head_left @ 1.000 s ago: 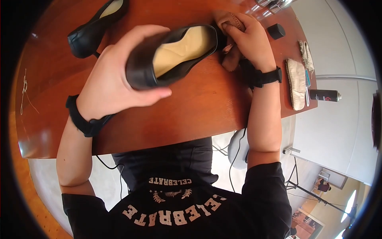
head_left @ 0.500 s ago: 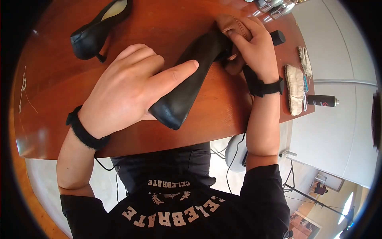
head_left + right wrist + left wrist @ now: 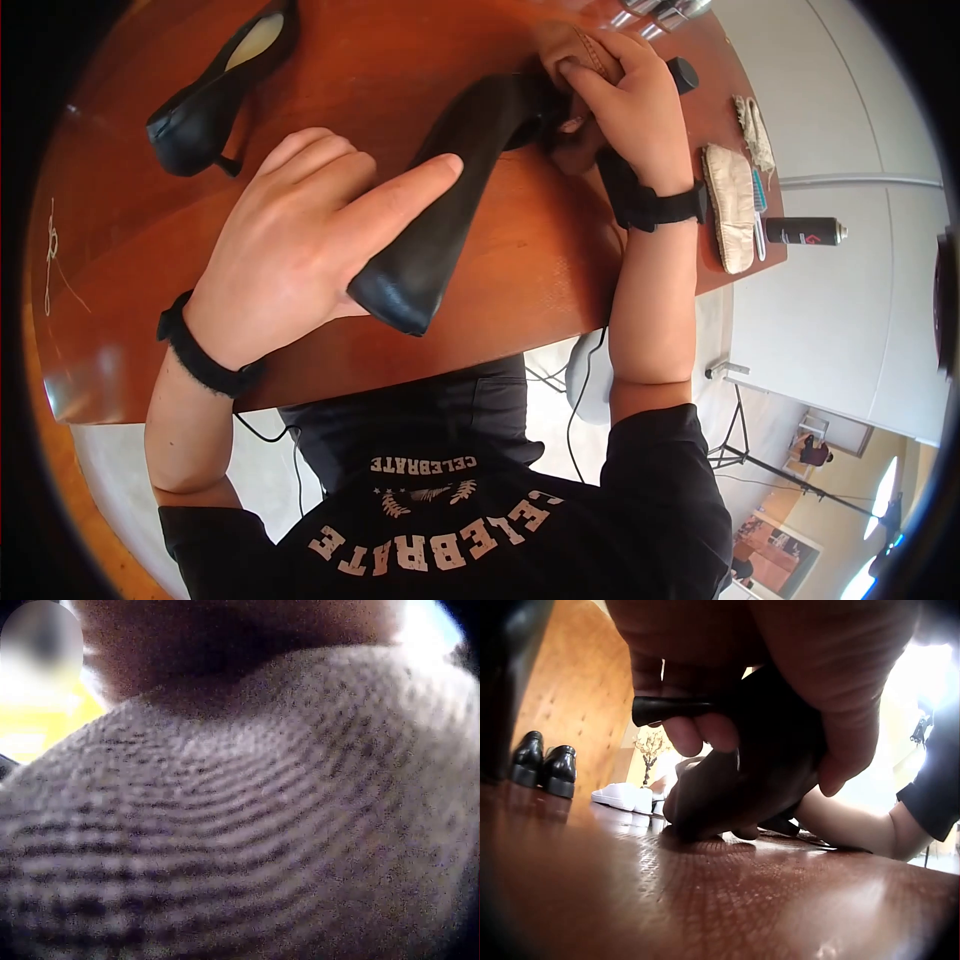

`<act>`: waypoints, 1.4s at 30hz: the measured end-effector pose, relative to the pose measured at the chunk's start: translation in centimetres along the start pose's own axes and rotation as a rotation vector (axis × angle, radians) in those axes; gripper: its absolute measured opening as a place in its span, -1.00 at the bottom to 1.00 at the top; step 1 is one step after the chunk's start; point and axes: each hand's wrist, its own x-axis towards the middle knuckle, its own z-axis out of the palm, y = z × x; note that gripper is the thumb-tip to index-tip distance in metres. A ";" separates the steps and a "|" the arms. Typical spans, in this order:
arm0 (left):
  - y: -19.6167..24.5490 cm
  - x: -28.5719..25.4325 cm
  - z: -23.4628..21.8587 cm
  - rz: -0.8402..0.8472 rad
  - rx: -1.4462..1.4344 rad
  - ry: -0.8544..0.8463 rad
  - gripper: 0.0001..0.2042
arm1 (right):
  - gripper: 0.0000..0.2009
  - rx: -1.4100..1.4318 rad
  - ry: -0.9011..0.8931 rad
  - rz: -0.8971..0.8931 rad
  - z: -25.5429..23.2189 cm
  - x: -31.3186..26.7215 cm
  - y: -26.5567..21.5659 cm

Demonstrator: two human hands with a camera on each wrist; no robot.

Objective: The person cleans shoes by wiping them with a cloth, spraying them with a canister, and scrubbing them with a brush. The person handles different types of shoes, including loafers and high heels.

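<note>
In the head view my left hand (image 3: 285,245) grips a black high-heeled shoe (image 3: 430,240) around its heel end, index finger lying along its side. Its slim heel (image 3: 667,709) pokes out among the curled fingers in the left wrist view. At the toe, my right hand (image 3: 640,105) holds a bunched brown cloth (image 3: 572,50), which partly covers the toe end. A ribbed fabric (image 3: 240,825) fills most of the right wrist view. The matching black heel (image 3: 190,130) stands on the wooden table at the upper left.
Toward the table's right edge lie a beige cloth pad (image 3: 730,210), a rag (image 3: 754,130), a teal-bristled brush (image 3: 759,190) and a black spray can (image 3: 805,231). A black cap (image 3: 683,75) sits beyond my right hand. String (image 3: 52,245) lies far left. Other black shoes (image 3: 544,766) stand farther back.
The held shoe has turned from opening-up to sole and side showing, its toe now at the cloth. My left hand has rolled over with it and shifted slightly left. The right hand keeps the cloth.
</note>
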 end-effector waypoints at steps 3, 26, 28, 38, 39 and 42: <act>-0.2 -0.1 0.0 -0.016 -0.046 0.024 -0.31 | -0.62 0.027 -0.040 -0.243 0.1 -0.4 -1.2; 0.2 0.0 0.3 0.009 0.012 0.009 -0.35 | -0.73 0.013 -0.030 -0.309 1.2 -1.2 -4.0; 0.2 -0.1 0.2 -0.001 -0.005 0.010 -0.35 | -0.74 -0.032 0.012 -0.279 1.2 -0.9 -3.1; -0.6 -0.3 0.2 -0.047 -0.115 0.019 -0.28 | -0.71 0.046 -0.049 -0.221 2.1 -0.8 -2.6; -0.7 -0.3 0.3 -0.062 -0.136 0.025 -0.27 | -0.72 0.016 -0.038 -0.174 2.0 -0.6 -2.1; -1.0 -0.4 0.2 -0.112 -0.185 0.035 -0.24 | -0.75 -0.108 -0.013 -0.059 1.6 -0.2 -1.1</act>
